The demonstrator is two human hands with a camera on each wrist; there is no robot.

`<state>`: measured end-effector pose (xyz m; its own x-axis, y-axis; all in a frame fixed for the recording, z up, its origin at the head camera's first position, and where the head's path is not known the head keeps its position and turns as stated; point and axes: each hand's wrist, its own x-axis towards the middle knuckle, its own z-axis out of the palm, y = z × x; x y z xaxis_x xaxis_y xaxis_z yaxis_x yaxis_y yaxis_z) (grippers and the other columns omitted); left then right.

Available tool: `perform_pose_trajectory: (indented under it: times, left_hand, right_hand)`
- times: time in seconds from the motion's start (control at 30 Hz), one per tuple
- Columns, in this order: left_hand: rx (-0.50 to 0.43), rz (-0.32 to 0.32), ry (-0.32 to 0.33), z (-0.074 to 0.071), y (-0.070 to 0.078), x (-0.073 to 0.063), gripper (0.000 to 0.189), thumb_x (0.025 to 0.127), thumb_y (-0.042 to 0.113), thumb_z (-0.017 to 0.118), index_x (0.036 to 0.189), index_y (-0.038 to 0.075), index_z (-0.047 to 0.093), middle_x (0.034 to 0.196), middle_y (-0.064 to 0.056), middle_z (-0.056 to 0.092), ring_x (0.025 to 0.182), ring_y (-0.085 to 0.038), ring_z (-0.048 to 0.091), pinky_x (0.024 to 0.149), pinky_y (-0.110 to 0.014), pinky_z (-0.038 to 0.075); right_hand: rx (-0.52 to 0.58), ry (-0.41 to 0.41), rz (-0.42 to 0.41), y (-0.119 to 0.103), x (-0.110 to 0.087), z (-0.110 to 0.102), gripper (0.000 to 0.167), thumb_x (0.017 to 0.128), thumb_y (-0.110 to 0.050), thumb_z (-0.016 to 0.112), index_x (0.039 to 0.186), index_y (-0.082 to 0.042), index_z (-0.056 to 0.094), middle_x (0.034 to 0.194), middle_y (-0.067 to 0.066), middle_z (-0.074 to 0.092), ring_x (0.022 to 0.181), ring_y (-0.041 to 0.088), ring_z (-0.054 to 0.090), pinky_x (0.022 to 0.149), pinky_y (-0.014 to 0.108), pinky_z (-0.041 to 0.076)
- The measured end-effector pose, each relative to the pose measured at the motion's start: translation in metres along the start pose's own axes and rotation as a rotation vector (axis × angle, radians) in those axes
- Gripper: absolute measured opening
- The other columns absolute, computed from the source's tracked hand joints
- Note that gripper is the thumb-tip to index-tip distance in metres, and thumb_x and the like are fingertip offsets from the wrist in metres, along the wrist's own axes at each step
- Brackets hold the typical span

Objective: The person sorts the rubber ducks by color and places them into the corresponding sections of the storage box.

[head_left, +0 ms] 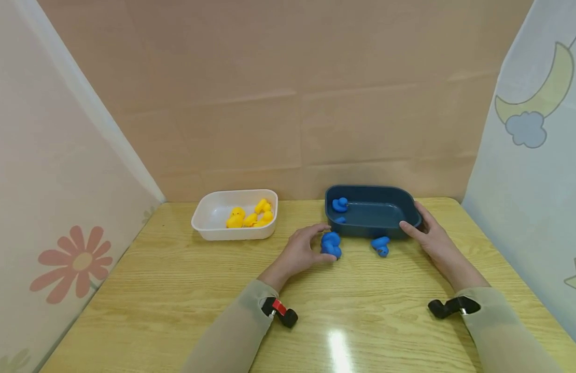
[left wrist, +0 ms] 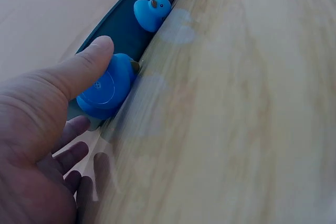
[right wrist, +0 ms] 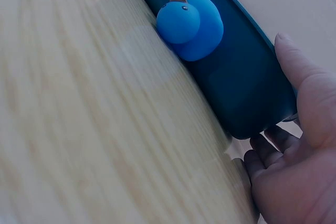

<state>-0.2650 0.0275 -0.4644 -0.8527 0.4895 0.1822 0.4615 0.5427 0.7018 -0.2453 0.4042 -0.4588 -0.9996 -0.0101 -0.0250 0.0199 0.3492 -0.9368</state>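
Note:
My left hand (head_left: 303,250) curves around a blue rubber duck (head_left: 331,245) lying tipped on the table, thumb on the near side and fingers beyond. In the left wrist view the thumb overlaps this duck (left wrist: 107,88), its flat base facing the camera; the fingers are spread and loose. At the right end of a dark blue tray (head_left: 374,231), my right hand (head_left: 432,239) grips the corner, thumb at the front and fingers along the side. Another blue duck (head_left: 381,245) lies tilted before the tray, between the hands; the right wrist view shows this duck (right wrist: 186,27) too.
Inside the dark tray, at its left end, sit a blue duck (head_left: 340,204) and a partly hidden blue piece (head_left: 340,220). A white tray (head_left: 212,233) to the left holds several yellow ducks (head_left: 250,220). A paper-like backdrop (head_left: 292,103) stands behind the wooden table (head_left: 176,300).

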Motion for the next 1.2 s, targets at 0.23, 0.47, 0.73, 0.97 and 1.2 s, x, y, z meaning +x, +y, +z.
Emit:
perform_pose_trajectory:
  times: [0.23,0.47,0.73,0.97,1.2]
  left_hand:
    - [-0.008,0.025,0.008,0.0001,-0.0002,-0.0010,0.065,0.087,0.036,0.098,0.143,0.021,0.069,0.151,0.005,0.066,0.139,-0.022,0.057,0.120,-0.048,0.042]
    - [-0.030,0.021,0.011,0.0005,-0.0013,-0.0020,0.061,0.088,0.034,0.098,0.139,0.021,0.069,0.147,0.004,0.067,0.138,-0.023,0.057,0.120,-0.050,0.041]
    - [-0.023,0.026,0.018,0.0002,-0.0033,-0.0011,0.050,0.086,0.032,0.099,0.125,0.019,0.071,0.140,0.003,0.069,0.134,-0.021,0.059,0.119,-0.047,0.043]
    - [-0.003,0.020,0.009,-0.0008,-0.0019,-0.0012,0.048,0.088,0.033,0.098,0.125,0.018,0.071,0.140,0.000,0.068,0.134,-0.022,0.057,0.119,-0.046,0.042]
    - [-0.031,-0.046,-0.007,-0.0021,-0.0015,-0.0042,0.045,0.089,0.037,0.097,0.123,0.021,0.072,0.137,-0.003,0.060,0.125,-0.024,0.052,0.108,-0.041,0.048]
  right_hand:
    - [0.003,-0.003,0.000,0.0026,0.0007,-0.0015,0.100,0.114,-0.043,0.064,0.177,-0.029,-0.012,0.183,0.014,-0.011,0.166,0.049,0.000,0.131,0.069,0.007]
    - [0.017,-0.016,-0.008,0.0032,0.0013,-0.0022,0.099,0.114,-0.041,0.063,0.176,-0.027,-0.013,0.183,0.014,-0.012,0.166,0.047,-0.002,0.133,0.063,0.004]
    - [0.013,-0.018,-0.003,0.0019,0.0020,-0.0016,0.100,0.114,-0.042,0.063,0.176,-0.028,-0.013,0.183,0.012,-0.013,0.166,0.047,-0.003,0.132,0.067,0.006]
    - [0.009,-0.016,-0.014,0.0007,0.0029,-0.0021,0.099,0.114,-0.041,0.063,0.176,-0.028,-0.013,0.183,0.013,-0.012,0.166,0.047,-0.002,0.133,0.064,0.005]
    - [0.008,-0.015,-0.003,0.0010,0.0022,-0.0016,0.099,0.114,-0.042,0.063,0.176,-0.030,-0.012,0.183,0.011,-0.012,0.167,0.045,0.000,0.133,0.062,0.007]
